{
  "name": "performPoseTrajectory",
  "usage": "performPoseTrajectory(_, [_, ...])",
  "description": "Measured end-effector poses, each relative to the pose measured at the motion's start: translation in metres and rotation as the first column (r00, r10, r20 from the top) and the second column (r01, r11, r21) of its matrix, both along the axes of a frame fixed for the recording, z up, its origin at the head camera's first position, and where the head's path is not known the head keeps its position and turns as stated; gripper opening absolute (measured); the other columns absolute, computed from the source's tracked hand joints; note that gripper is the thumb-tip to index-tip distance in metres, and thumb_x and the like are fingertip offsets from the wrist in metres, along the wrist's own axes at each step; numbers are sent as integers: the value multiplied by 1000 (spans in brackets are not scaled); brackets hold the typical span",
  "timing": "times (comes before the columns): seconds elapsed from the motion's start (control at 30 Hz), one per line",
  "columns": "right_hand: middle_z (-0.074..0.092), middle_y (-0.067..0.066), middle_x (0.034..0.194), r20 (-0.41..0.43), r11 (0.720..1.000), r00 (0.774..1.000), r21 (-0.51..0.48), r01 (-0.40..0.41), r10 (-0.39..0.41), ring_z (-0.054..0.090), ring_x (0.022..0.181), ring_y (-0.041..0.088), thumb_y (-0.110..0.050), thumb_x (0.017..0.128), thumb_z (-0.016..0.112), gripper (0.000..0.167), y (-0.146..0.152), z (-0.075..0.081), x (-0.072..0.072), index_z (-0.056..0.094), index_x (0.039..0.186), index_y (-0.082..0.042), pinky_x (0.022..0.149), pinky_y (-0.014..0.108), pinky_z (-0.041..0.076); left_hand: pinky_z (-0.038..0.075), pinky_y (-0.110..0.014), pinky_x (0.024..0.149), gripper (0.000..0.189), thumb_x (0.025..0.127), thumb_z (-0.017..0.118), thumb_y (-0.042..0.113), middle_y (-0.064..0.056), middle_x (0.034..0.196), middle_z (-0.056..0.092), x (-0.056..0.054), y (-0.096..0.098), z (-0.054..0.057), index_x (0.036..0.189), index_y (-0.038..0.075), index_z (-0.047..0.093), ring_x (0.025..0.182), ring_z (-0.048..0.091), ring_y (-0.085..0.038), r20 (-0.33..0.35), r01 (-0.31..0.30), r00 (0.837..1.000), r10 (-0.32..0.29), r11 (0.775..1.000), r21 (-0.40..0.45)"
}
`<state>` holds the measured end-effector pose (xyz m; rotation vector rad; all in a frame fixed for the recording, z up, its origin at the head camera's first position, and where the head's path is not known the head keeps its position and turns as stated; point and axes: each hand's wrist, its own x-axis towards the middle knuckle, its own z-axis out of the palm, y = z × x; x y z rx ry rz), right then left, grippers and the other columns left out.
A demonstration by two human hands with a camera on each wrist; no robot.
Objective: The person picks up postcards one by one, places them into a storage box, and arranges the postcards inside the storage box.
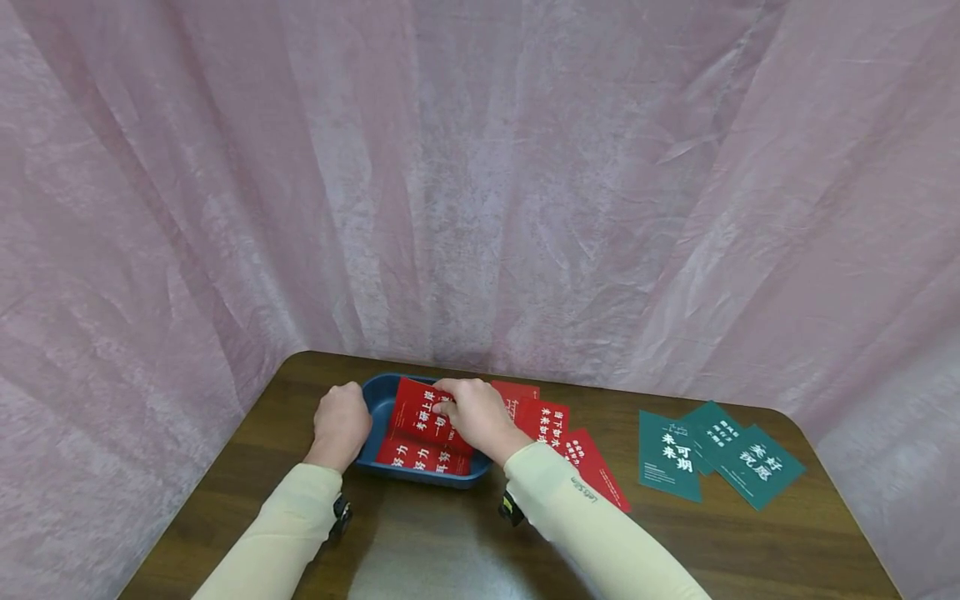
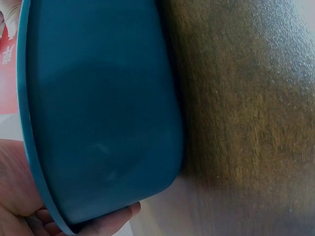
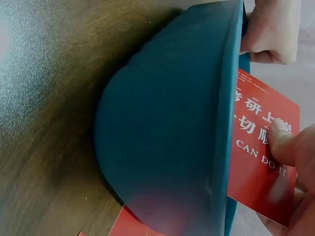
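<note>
My left hand (image 1: 341, 423) grips the left end of a blue tray (image 1: 378, 408). In the left wrist view its fingers (image 2: 110, 221) curl under the tray's corner, with the palm beside the rim. Over the tray, my right hand (image 1: 477, 414) pinches a red card (image 1: 414, 406) with white lettering. The right wrist view shows the thumb (image 3: 281, 142) flat on that card's printed face, while the tray wall hides its lower part. Below it in the tray lies more red card (image 1: 442, 461) with large white characters.
Right of the tray, several red cards (image 1: 596, 471) lie overlapping on the brown wooden table (image 1: 750, 550), partly behind my right forearm. Farther right are green cards (image 1: 670, 457) with white lettering, two overlapping. A pink curtain (image 1: 480, 208) hangs along the table's back edge.
</note>
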<state>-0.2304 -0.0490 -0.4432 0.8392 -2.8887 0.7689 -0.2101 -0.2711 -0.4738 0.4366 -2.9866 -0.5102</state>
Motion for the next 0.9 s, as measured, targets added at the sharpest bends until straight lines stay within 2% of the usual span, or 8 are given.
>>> performPoseTrajectory(0.37, [66,-7,117,102,998,994,35,-48,44,62,99,9,-33,84,68,43,-8,-10,6,59,125,-27,84,30,55,56,-50,58,25,82,67,13,-26,84,68,2,-2,-1,96,-8,65,61,66,-33,-8,18,1000,-18,1000,-5])
performPoseTrajectory(0.53, [66,-6,117,122,997,990,36,-68,64,62,98,10,-33,83,69,44,-8,-12,7,59,126,-25,84,31,55,56,-50,56,23,82,66,12,-26,82,68,1,-1,0,94,-7,65,60,65,-33,-14,17,1000,-17,1000,-7])
performPoseTrajectory(0.9, [65,-7,118,173,997,983,36,-68,61,62,96,10,-33,82,70,47,-7,-14,14,58,127,-24,81,28,56,56,-50,57,25,82,67,13,-26,84,68,3,1,3,96,-7,65,59,65,-32,26,6,1000,-6,1000,4])
